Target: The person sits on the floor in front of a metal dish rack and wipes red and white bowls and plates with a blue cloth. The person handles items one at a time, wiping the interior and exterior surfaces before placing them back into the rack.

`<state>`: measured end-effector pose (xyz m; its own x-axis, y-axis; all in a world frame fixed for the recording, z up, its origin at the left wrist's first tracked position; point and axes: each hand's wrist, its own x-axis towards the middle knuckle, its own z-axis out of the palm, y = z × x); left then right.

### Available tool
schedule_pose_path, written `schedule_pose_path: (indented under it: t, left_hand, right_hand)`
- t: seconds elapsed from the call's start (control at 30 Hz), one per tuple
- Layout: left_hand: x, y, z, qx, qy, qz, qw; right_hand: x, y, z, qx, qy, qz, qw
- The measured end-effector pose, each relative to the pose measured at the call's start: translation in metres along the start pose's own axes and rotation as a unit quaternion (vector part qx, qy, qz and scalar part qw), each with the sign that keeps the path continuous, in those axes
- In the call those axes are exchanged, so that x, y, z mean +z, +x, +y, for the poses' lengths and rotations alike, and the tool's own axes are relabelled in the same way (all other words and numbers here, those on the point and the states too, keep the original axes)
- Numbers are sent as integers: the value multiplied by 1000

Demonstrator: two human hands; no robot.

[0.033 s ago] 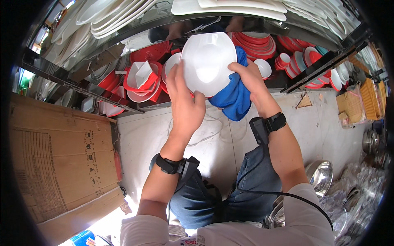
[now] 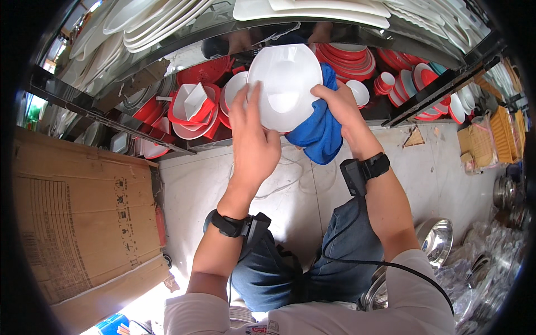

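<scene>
A white bowl (image 2: 286, 78) with a rounded-square rim is tilted up in front of the lower shelf. At its right side, my right hand (image 2: 343, 109) is closed on the rim, thumb on the inner face, with a blue cloth (image 2: 318, 134) bunched under the fingers and hanging below. My left hand (image 2: 252, 139) is at the bowl's left and lower edge. Its fingers are stretched and slightly apart, the fingertips blurred over the rim. The thumb lies by the lower edge; I cannot tell whether it touches.
Red-and-white dishes (image 2: 192, 109) and stacked red plates (image 2: 349, 61) crowd the lower shelf. White plates (image 2: 312, 14) fill the shelf above. A large cardboard box (image 2: 89, 212) stands left; steel bowls (image 2: 435, 240) and plastic wrapping (image 2: 474, 285) lie at right.
My left hand's fingers have loosened from the bowl's left rim and moved slightly right across it; the thumb has come off the bowl's face. The right hand holds nearly the same place.
</scene>
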<state>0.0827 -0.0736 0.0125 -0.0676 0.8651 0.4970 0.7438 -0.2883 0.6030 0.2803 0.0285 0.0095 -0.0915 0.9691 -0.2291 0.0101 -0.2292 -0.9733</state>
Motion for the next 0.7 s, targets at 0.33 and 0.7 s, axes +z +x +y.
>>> schedule_pose_path:
  t: [0.33,0.7]
  left_hand:
    - [5,-7,-2,117,189,-110,969]
    - [1,-4,5,123,161,-77,976]
  right_hand:
    - [12,-5,3,26,-34,-29,999]
    - [23,-14,-9,21,-19,-19,999]
